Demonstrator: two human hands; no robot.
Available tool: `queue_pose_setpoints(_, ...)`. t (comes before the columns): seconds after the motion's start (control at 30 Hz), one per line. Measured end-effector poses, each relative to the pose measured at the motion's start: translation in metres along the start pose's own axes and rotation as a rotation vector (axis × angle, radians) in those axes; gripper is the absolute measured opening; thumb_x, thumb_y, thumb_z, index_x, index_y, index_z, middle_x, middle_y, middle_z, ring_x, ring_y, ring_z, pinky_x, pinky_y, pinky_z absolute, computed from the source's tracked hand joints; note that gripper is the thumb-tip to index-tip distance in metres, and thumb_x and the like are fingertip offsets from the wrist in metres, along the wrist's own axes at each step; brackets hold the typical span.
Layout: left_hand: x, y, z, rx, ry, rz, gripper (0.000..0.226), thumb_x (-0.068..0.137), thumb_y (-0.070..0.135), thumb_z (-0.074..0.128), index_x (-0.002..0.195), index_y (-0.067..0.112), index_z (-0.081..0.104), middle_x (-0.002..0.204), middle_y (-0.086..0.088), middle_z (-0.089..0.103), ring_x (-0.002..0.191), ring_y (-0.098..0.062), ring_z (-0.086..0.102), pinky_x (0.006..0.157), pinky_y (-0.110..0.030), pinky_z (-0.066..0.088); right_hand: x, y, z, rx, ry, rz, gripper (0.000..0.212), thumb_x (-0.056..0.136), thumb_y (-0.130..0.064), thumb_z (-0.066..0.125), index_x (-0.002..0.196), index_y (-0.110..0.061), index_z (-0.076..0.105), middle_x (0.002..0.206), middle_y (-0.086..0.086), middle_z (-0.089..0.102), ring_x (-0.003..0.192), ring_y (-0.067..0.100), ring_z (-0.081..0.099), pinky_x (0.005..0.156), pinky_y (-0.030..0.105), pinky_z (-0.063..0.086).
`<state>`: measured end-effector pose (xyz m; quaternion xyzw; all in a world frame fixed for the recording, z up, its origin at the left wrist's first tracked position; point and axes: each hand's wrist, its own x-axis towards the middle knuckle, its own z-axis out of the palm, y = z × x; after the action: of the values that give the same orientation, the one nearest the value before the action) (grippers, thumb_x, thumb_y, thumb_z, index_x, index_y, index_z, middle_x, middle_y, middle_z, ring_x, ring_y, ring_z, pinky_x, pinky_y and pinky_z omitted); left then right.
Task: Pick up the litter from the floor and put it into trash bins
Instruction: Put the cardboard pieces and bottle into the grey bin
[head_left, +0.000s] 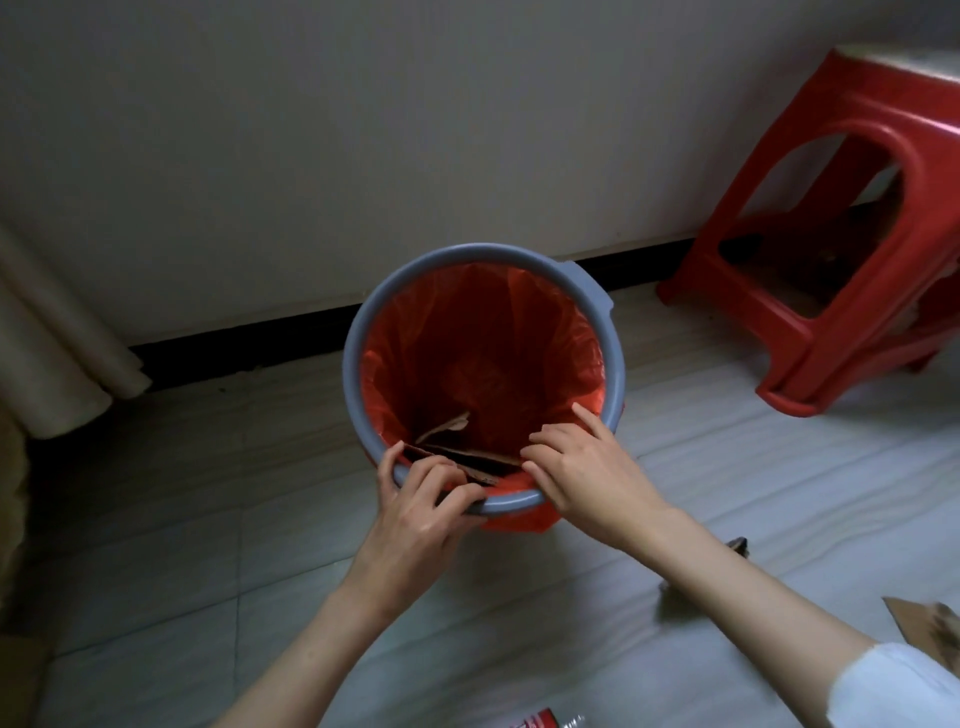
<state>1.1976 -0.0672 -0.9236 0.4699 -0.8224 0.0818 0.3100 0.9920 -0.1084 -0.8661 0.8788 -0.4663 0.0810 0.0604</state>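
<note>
We are feeding cardboard (467, 462) into the bin (613, 374); it lies across the near rim, partly inside the red liner (571, 338). Our left hand (421, 509) pinches its near end against the rim; our right hand (582, 462) presses it with loosely curled fingers. We should tilt it downward, then let go. A scrap (919, 623) waits on the floor (727, 441), near right.

Red stool (852, 218) beside pale wall (363, 130)

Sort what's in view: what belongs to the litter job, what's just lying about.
Job: trash bin, red liner, cardboard pieces at its rim under both hands, cardboard scrap and bottle on the floor.
Lying about: red stool, curtain.
</note>
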Motion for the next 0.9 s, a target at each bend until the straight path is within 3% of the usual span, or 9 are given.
queue_pose_setpoints(0.17,0.007,0.019,0.011,0.044,0.046,0.005,0.012,0.084,0.028,0.052,0.096,0.027,0.053,0.087,0.003,0.058,0.092,-0.016,0.048,0.093,-0.044,0.027,-0.058,0.029,0.002,0.025,0.208,-0.091,0.033,0.089,-0.025,0.044,0.106,-0.013,0.069,0.117,0.008,0.066,0.112,0.022,0.060,0.097,0.037,0.040)
queue_pose_setpoints(0.3,0.011,0.039,0.024,0.120,0.089,0.012,0.016,0.083,0.025,0.057,0.098,0.028,0.052,0.097,0.005,0.046,0.092,-0.018,0.046,0.090,-0.043,0.026,-0.098,0.062,0.017,0.025,0.272,0.250,0.026,0.081,-0.017,0.049,0.100,-0.009,0.064,0.108,0.013,0.064,0.105,0.027,0.058,0.079,0.037,0.047)
queue_pose_setpoints(0.37,0.009,0.048,0.030,0.150,0.097,0.031,0.018,0.083,0.024,0.057,0.100,0.028,0.053,0.099,0.005,0.045,0.093,-0.018,0.046,0.091,-0.044,0.025,-0.115,0.078,0.029,0.009,0.075,0.430,0.034,0.073,-0.009,0.057,0.107,-0.008,0.061,0.113,0.015,0.061,0.108,0.033,0.059,0.077,0.041,0.050)
queue_pose_setpoints(0.43,0.004,0.052,0.032,0.169,0.094,0.047,0.022,0.082,0.021,0.060,0.102,0.027,0.053,0.100,0.006,0.045,0.094,-0.018,0.046,0.091,-0.043,0.023,-0.137,0.092,0.041,-0.038,-0.317,0.548,0.056,0.078,-0.006,0.054,0.133,-0.015,0.046,0.142,0.011,0.040,0.133,0.030,0.038,0.092,0.043,0.044)
queue_pose_setpoints(0.5,-0.002,0.052,0.033,0.181,0.088,0.056,0.026,0.080,0.018,0.062,0.103,0.026,0.053,0.100,0.005,0.045,0.094,-0.018,0.046,0.094,-0.042,0.020,-0.158,0.102,0.048,-0.032,-0.648,0.550,0.069,0.085,-0.007,0.045,0.146,-0.025,0.020,0.156,0.002,0.011,0.143,0.024,0.017,0.101,0.038,0.038)
queue_pose_setpoints(0.57,-0.006,0.051,0.032,0.177,0.082,0.057,0.025,0.081,0.018,0.061,0.103,0.025,0.053,0.099,0.005,0.045,0.094,-0.018,0.046,0.094,-0.042,0.018,-0.168,0.106,0.051,0.023,-0.757,0.520,0.076,0.085,-0.002,0.044,0.148,-0.029,0.011,0.157,0.002,0.001,0.141,0.025,0.020,0.098,0.034,0.042)
queue_pose_setpoints(0.7,-0.015,0.046,0.036,0.166,0.032,0.024,0.018,0.085,0.021,0.052,0.102,0.025,0.051,0.099,0.005,0.043,0.094,-0.019,0.044,0.089,-0.043,0.024,-0.165,0.103,0.057,-0.051,-0.679,0.467,0.052,0.086,0.000,0.045,0.134,-0.017,0.038,0.137,0.008,0.032,0.121,0.026,0.044,0.084,0.034,0.046)
queue_pose_setpoints(0.8,-0.023,0.040,0.042,0.174,-0.018,0.007,0.030,0.077,0.013,0.060,0.102,0.024,0.049,0.098,0.003,0.042,0.092,-0.020,0.043,0.088,-0.042,0.024,-0.157,0.101,0.059,-0.093,-0.588,0.471,0.030,0.089,-0.011,0.048,0.119,-0.014,0.051,0.123,0.007,0.042,0.111,0.025,0.051,0.078,0.033,0.044)
queue_pose_setpoints(0.9,-0.024,0.041,0.046,0.168,-0.026,0.004,0.039,0.070,0.007,0.064,0.102,0.023,0.049,0.098,0.003,0.042,0.092,-0.020,0.043,0.086,-0.040,0.024,-0.152,0.098,0.054,-0.076,-0.312,0.441,0.016,0.080,-0.015,0.066,0.095,-0.015,0.062,0.099,0.006,0.055,0.084,0.026,0.061,0.054,0.033,0.042)
